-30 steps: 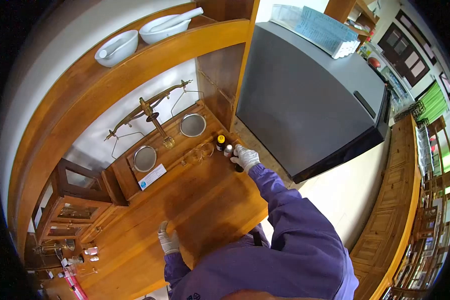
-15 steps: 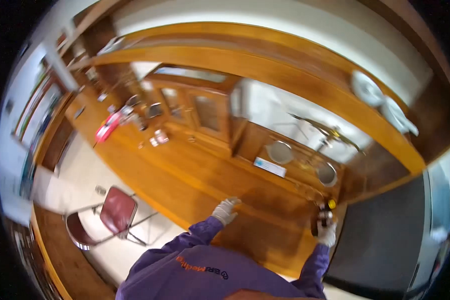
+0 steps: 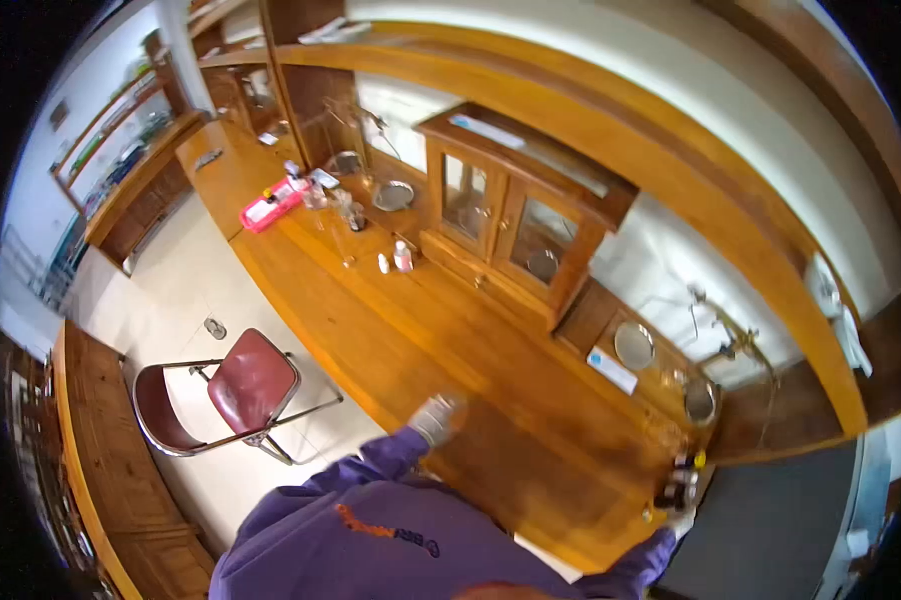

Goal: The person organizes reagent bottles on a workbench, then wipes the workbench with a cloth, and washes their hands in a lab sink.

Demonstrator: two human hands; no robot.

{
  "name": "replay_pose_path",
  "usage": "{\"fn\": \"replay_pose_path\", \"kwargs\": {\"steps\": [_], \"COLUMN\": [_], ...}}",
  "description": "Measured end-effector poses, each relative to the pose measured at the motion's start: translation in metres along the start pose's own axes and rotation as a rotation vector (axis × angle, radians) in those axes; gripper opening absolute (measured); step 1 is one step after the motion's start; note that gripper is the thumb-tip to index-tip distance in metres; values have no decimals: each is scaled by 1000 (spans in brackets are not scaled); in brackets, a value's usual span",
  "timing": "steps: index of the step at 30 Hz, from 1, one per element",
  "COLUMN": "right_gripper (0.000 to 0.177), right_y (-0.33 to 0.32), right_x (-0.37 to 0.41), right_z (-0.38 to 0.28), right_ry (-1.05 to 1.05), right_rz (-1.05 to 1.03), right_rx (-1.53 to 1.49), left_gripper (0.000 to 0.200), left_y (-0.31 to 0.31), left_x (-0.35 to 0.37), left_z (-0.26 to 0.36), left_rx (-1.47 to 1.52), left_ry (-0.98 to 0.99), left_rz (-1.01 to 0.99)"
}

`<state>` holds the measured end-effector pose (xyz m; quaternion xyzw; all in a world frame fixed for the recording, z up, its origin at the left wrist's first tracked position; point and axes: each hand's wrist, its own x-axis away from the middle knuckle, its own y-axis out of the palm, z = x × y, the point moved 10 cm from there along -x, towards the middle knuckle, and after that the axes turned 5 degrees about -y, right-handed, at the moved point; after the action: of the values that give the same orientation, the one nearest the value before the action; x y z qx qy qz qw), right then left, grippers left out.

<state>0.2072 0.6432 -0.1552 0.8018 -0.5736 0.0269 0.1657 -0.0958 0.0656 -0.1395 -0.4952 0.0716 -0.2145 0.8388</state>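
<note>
My left hand (image 3: 438, 418), in a whitish glove, is blurred by motion above the near edge of the wooden counter (image 3: 401, 340); its fingers are smeared. My right hand (image 3: 682, 522), gloved as well, is at the counter's right end, right beside some dark bottles (image 3: 677, 492). Its fingers are mostly hidden, and I cannot make out whether they touch a bottle. A yellow cap (image 3: 699, 458) shows just behind these bottles.
Along the counter's back are a balance in a wooden glass case (image 3: 506, 215), metal pans (image 3: 635, 345) and a white-blue label (image 3: 612, 370). Small bottles (image 3: 403, 256) and a pink tray (image 3: 273, 206) lie farther left. A folding chair (image 3: 254, 380) is on the floor.
The view has swung left, so the counter's things appear farther right. My right hand is lower in view, near the bottles; my left hand has become more blurred.
</note>
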Motion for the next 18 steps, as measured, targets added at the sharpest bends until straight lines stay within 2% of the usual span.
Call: {"fn": "replay_pose_path", "kwargs": {"steps": [1, 2, 3, 4, 5, 6, 7, 8, 9, 11, 13, 14, 15, 16, 17, 18], "right_gripper": [27, 28, 29, 30, 32, 33, 35, 45, 35, 26, 20, 24, 24, 31, 37, 40], "right_y": [16, 8, -6, -20, -25, -37, -43, -83, -93, -110, -118, -111, -88, -60, -47, -51], "right_x": [19, 15, 13, 15, 27, 43, 55, 48, 52, 69, 66, 61, 61, 72, 74, 47], "right_z": [-4, 0, -4, -18, -30, -39, -46, -24, -21, -19, -10, -2, -1, -8, -8, 30], "right_ry": [67, -12, -173, -343, -428, -447, -484, -469, -531, -350, -338, -335, -276, -232, -424, -231], "right_rz": [-58, -33, 34, 126, 229, 313, 395, 444, 525, 640, 537, 437, 334, 240, 265, 152], "right_rx": [43, 162, 468, 976, 1346, 1463, 1490, 1148, 1191, 1111, 1194, 1197, 1182, 1068, 1236, 1405], "left_gripper": [48, 43, 38, 34, 42, 47, 53, 55, 56, 57, 58, 58, 58, 58, 57, 57], "left_y": [-6, -13, -20, -26, -67, -64, -60, -56, -51, -24, -5, 9, 24, 35, 49, 60], "left_x": [6, 8, 8, 7, 9, 7, 6, 2, -6, -13, -11, -11, -14, -14, -14, -14], "left_z": [-5, -30, -55, -79, -44, -58, -72, -67, -75, -80, -61, -43, -22, 1, 24, 49], "left_rx": [-79, -70, -61, -52, 249, 203, 156, 184, 206, 310, 312, 266, 221, 194, 169, 144], "left_ry": [37, -20, -77, -133, 61, 38, 14, 1, -38, 32, 40, 35, 38, 110, 182, 252], "left_rz": [-38, -37, -36, -34, 66, 64, 61, 40, 33, 20, -10, -48, -86, -99, -109, -115]}}
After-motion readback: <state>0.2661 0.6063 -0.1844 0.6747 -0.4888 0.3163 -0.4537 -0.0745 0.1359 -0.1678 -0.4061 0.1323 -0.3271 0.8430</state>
